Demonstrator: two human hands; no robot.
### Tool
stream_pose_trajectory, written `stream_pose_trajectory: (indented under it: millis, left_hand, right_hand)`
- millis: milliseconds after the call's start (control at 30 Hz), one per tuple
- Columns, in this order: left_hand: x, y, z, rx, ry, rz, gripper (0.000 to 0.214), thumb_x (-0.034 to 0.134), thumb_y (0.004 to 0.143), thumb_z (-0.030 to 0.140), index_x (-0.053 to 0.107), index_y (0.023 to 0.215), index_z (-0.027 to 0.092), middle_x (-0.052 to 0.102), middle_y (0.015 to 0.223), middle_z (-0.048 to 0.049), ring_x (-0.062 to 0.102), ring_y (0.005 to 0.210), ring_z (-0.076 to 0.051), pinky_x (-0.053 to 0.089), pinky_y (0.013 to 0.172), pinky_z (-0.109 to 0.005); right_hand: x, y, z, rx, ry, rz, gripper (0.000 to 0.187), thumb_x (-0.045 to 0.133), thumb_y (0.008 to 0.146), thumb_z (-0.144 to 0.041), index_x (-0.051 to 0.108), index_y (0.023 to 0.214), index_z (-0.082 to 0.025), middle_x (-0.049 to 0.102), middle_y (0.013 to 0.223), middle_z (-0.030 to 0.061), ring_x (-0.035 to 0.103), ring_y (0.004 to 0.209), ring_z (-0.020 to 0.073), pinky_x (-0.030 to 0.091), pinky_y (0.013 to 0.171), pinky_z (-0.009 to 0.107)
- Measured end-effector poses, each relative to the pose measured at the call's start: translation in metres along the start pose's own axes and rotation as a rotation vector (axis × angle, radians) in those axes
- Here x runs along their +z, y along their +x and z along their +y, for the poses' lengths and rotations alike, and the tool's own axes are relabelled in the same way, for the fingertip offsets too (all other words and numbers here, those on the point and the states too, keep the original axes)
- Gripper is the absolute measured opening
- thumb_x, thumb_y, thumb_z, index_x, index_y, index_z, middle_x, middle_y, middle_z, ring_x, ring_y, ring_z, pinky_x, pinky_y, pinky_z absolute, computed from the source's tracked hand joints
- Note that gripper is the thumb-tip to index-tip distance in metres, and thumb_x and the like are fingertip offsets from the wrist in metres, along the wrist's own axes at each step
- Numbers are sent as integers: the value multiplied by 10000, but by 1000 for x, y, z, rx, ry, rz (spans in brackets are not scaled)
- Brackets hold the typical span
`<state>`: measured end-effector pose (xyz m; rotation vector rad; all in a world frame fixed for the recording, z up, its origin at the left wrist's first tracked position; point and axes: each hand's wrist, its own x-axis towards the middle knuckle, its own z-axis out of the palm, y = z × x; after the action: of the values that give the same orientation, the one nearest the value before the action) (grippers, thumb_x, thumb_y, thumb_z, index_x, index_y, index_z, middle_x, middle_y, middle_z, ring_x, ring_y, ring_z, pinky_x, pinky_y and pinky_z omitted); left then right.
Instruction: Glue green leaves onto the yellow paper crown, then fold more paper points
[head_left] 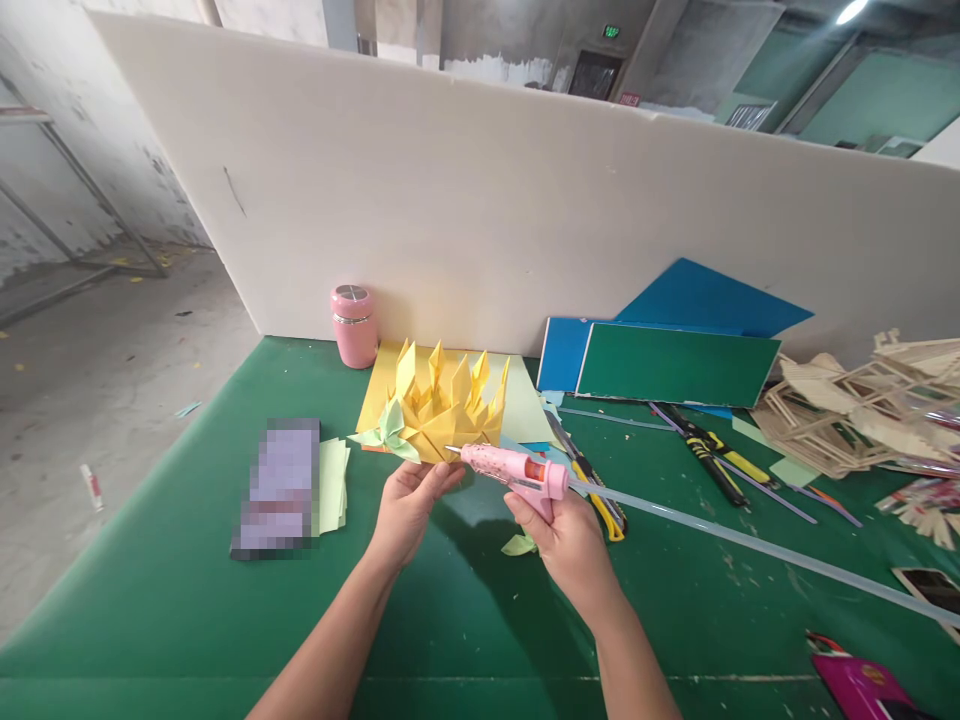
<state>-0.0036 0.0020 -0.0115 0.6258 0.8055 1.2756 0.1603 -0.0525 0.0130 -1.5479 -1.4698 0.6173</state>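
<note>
My left hand (407,508) grips the lower edge of a folded yellow paper crown (442,412) with several upright points, held above the table. A pale green folded paper piece (391,430) sits on the crown's left end. In my right hand (574,550) is a pink hot glue gun (517,470). Its metal nozzle points left and is at or very near the crown's lower front; I cannot tell if they touch. A long translucent glue stick (697,527) runs out of its back to the right. Another pale green paper piece (519,545) lies below the gun.
On the green table (180,610) stand a pink flask (355,328) and leaning green board (679,368). A yellow utility knife (609,515), pliers (712,465) and wooden stick model (832,410) lie right; pale green paper (332,487) lies left. A white panel (480,200) rises behind.
</note>
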Motion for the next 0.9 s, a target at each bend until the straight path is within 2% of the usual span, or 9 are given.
stream_pose_trajectory:
  millis: [167, 300, 633, 900]
  left_hand:
    - [-4, 1, -2, 4, 33, -1, 358, 849, 563, 331, 730, 840, 137, 766, 881, -88, 713, 855, -248, 558, 832, -369]
    - [-4, 1, -2, 6, 50, 3, 384, 848, 559, 346, 732, 861, 139, 765, 907, -94, 712, 874, -257, 565, 819, -367]
    - [-5, 2, -2, 10, 68, 11, 375, 844, 562, 339, 733, 858, 137, 766, 899, -94, 717, 858, -258, 578, 796, -359]
    - [-2, 1, 0, 4, 72, 18, 386, 848, 545, 348, 734, 850, 141, 766, 896, -95, 716, 860, -262, 575, 804, -371]
  right_hand:
    - [1, 1, -1, -83, -87, -10, 450, 472, 864, -546, 692, 922, -158, 743, 889, 129, 703, 801, 280, 553, 673, 346]
    - [2, 2, -1, -128, -105, 8, 444, 449, 885, -533, 677, 925, -154, 744, 898, 127, 709, 805, 264, 561, 669, 321]
    - [2, 4, -5, -136, -76, 68, 446, 453, 887, -543, 654, 966, -152, 732, 870, 112, 696, 800, 249, 561, 703, 326]
    - [-1, 4, -5, -150, -75, 81, 468, 454, 883, -552, 671, 947, -142, 719, 787, 108, 691, 728, 243, 566, 662, 322]
